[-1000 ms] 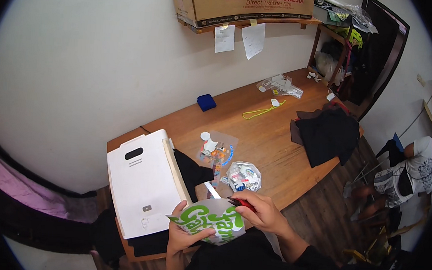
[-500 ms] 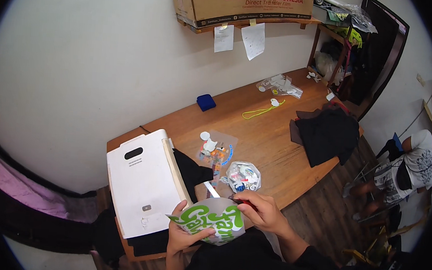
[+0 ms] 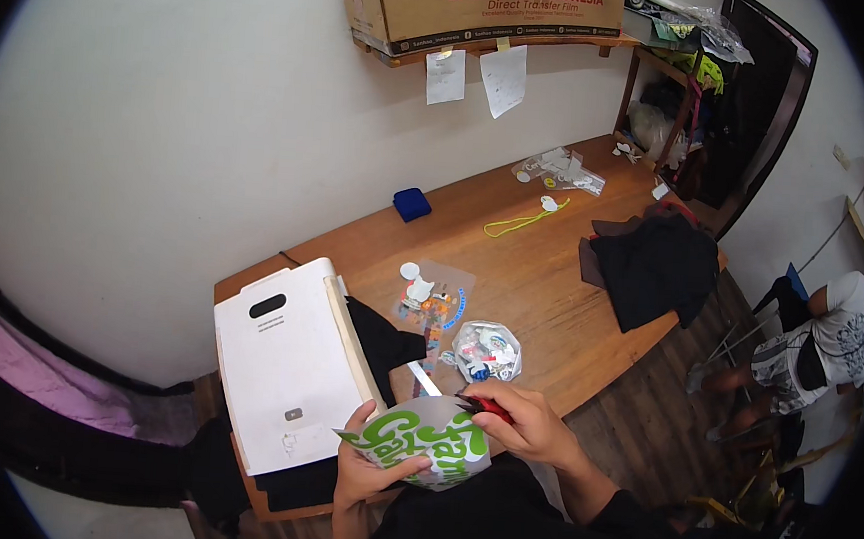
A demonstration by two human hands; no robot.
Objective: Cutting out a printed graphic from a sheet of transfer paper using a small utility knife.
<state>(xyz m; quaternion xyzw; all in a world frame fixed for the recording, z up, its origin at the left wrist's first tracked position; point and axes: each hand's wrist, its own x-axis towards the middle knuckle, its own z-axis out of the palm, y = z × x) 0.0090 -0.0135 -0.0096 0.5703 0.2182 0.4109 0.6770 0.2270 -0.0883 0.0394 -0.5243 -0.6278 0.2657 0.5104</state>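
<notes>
At table's near edge, left hand (image 3: 370,469) gripping green-printed sheet (image 3: 425,439); right hand (image 3: 526,426) clasping red scissors (image 3: 486,405).

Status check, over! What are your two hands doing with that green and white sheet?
Left hand grips printed sheet at its lower edge. Right hand holds red scissors at the sheet's top edge. White heat press close alongside, not blocking.
</notes>
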